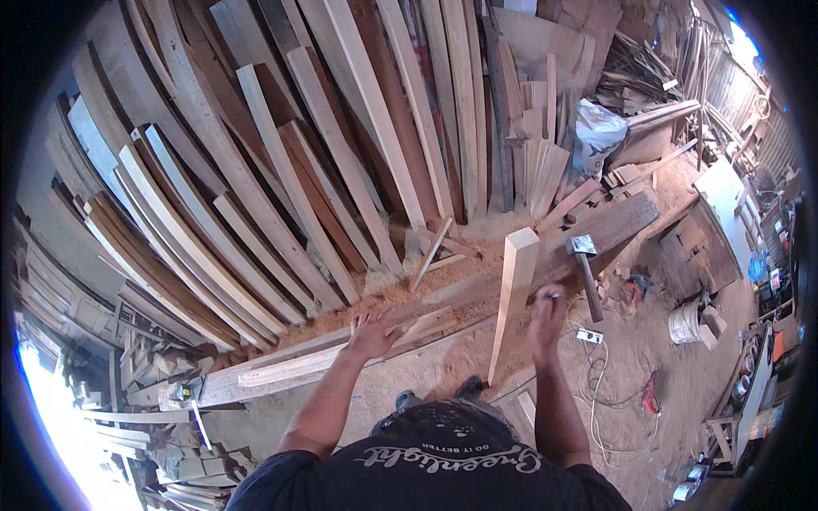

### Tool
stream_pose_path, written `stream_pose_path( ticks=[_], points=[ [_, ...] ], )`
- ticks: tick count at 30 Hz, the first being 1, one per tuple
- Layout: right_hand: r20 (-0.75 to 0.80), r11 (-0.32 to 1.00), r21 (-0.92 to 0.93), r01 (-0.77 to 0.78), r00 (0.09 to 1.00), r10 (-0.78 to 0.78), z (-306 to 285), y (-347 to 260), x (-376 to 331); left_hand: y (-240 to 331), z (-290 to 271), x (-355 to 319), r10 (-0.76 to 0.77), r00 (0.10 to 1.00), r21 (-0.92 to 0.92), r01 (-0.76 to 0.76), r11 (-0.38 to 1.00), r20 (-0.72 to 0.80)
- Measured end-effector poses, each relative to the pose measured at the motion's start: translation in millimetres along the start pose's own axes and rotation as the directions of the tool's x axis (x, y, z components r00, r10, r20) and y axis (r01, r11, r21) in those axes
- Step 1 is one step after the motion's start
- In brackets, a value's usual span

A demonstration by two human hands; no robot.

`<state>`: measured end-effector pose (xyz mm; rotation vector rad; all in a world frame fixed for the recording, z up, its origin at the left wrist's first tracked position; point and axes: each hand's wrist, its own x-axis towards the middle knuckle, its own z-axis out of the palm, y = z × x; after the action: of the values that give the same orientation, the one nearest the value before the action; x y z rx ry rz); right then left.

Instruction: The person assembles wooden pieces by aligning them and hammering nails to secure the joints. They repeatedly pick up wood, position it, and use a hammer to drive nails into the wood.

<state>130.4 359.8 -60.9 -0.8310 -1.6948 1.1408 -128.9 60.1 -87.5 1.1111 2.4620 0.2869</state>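
Note:
My left hand (373, 330) is open, fingers spread, over a pale wooden board (294, 368) lying along a long, thick beam (221, 387). To the right, a squared pale timber post (514, 294) stands upright, leaning slightly. My right hand (546, 325) is just right of that post, its fingers curled; a small pale tip shows at them, too small to name. Beyond this hand, a hammer (588, 268) with a metal head rests by the beam. A short light strip of wood (431, 255) lies across sawdust ahead of my left hand.
Many long planks (366, 111) lean against the far wall. A tape measure (183, 393) sits on the beam's left end. On the right floor are a white power strip (589, 336) with cords, a red power tool (650, 397), another power tool (634, 290) and a bucket (683, 324).

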Motion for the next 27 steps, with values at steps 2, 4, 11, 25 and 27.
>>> stream_pose_path(
  ticks=[2,4,11,25,27],
  points=[
    [-0.099,0.996,0.043,-0.074,0.992,0.078,8.2,-40.8,31.6,-40.4,36.1,-1.4,0.153,0.988,0.093,-0.150,0.984,-0.020],
    [-0.096,0.998,-0.023,0.051,0.994,-0.053,7.0,-44.0,54.5,-49.7,57.4,-8.3,0.170,0.985,0.087,-0.167,0.982,-0.027],
    [0.357,1.000,-0.018,-0.013,0.934,0.018,9.7,-38.4,102.4,-7.5,57.4,-42.7,0.045,0.988,-0.026,-0.049,0.998,-0.147],
    [0.370,0.997,0.011,0.080,0.926,-0.078,-64.1,-60.0,-11.4,-2.3,-42.2,-58.0,0.171,0.984,0.035,-0.172,0.984,0.049],
    [0.356,0.989,0.101,0.105,0.925,-0.135,-60.8,-65.6,-30.9,-3.4,-75.7,-67.0,0.065,0.989,-0.064,-0.057,0.996,0.134]
  ],
)
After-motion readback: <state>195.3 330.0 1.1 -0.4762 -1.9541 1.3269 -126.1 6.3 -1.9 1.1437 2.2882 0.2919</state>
